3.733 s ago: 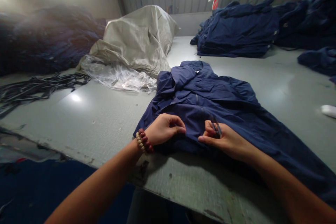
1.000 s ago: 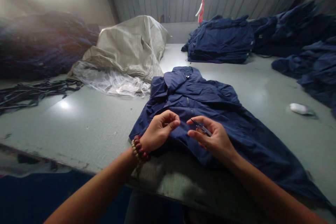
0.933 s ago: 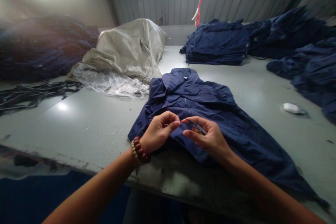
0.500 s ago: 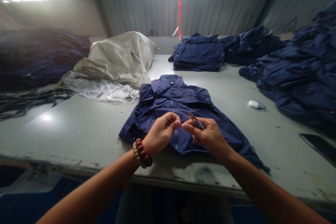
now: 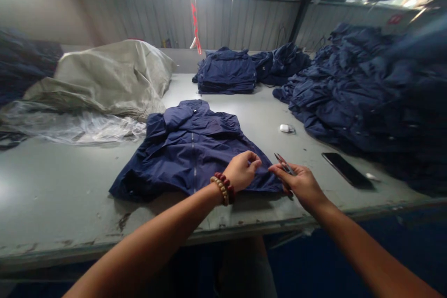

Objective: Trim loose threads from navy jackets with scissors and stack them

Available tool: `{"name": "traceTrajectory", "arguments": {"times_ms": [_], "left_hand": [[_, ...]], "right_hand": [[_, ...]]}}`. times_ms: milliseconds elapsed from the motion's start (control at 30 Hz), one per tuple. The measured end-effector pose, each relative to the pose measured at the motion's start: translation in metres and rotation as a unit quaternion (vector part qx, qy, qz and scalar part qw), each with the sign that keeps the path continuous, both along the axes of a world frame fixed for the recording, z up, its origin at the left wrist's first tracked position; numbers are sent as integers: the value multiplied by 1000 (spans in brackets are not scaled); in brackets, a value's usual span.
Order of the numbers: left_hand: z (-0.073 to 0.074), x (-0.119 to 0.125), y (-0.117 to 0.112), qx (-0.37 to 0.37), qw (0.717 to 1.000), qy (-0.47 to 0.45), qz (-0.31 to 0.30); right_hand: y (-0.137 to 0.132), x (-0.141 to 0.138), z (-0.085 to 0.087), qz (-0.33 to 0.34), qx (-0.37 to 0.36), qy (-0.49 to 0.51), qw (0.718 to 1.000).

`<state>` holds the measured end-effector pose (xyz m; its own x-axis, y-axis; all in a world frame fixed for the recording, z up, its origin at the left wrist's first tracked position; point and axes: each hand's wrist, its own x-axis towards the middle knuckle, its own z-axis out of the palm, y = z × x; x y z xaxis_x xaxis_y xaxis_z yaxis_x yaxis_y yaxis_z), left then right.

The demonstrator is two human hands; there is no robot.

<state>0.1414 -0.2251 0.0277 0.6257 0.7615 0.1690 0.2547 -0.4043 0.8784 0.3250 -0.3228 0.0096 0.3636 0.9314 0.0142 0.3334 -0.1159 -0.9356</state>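
A navy blue jacket [image 5: 188, 149] lies flat on the grey table [image 5: 63, 195], collar away from me, zip down its middle. My left hand [image 5: 242, 170], with a bead bracelet on the wrist, is closed in a pinch at the jacket's lower right hem. My right hand [image 5: 302, 184] is just beside it at the hem's corner, fingers closed round small thread snips [image 5: 284, 166] whose tips point up and left.
A black phone [image 5: 347, 169] lies right of my right hand. A small white object [image 5: 286, 128] sits beyond it. A big heap of navy garments [image 5: 366, 98] fills the right side, a folded stack [image 5: 226, 72] stands at the back, a grey sack and clear plastic [image 5: 104, 84] lie left.
The view has swung right, showing the phone and the big heap. Both hands have shifted from the jacket's zip area to its lower right hem, still pinching and holding the snips.
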Motion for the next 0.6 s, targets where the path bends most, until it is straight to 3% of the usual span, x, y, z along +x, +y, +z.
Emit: {"name": "traceTrajectory", "arguments": {"times_ms": [133, 233, 333, 433, 533, 600], "left_hand": [[-8, 44, 9, 19, 998, 51, -13], [-10, 38, 5, 23, 999, 41, -18], [-6, -1, -10, 70, 997, 22, -23], [1, -60, -27, 151, 986, 62, -11], [7, -126, -37, 280, 946, 164, 22], [6, -170, -36, 359, 902, 235, 35]], "right_hand": [[2, 65, -14, -66, -53, -180, 980], [6, 104, -19, -100, -65, -235, 965], [10, 127, -20, -123, -85, -271, 951], [10, 134, -17, -142, -97, -295, 940], [-1, 124, -16, -159, -86, -314, 932], [-15, 107, -17, -149, -28, -337, 929]]}}
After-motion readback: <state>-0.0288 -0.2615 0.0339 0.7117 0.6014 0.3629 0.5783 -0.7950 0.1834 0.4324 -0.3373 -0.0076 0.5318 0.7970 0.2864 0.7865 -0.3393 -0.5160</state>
